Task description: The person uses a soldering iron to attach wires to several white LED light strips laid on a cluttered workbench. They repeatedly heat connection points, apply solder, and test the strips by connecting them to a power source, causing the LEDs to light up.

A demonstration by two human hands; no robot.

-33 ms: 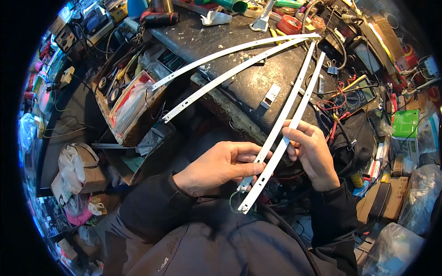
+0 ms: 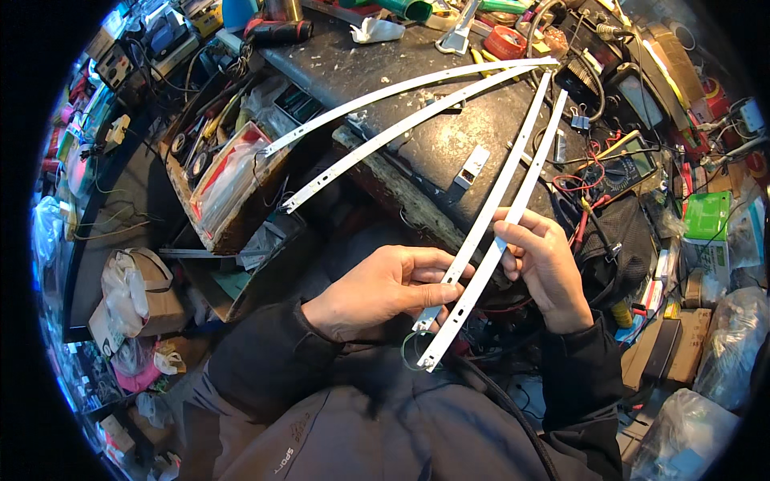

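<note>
White slim perforated metal-looking left strip (image 2: 502,184) and its matching right strip (image 2: 476,286) were in hand: near ends off the near edge of the dark worn workbench (image 2: 425,160), far ends above its top; couldn't tell if resting.

Main risk, my read: thin green wire (image 2: 404,349) apparently linking the near ends. Hands spreading could have strained its joints. Second: long strips looked bendy; far ends could have whipped and snagged clutter at the workbench's right side.

Grip: left hand (image 2: 369,293) pinched the left strip, thumb on top, fingers under. Right hand (image 2: 545,260) pinched the right strip, thumb and fingers nearly together.
</note>
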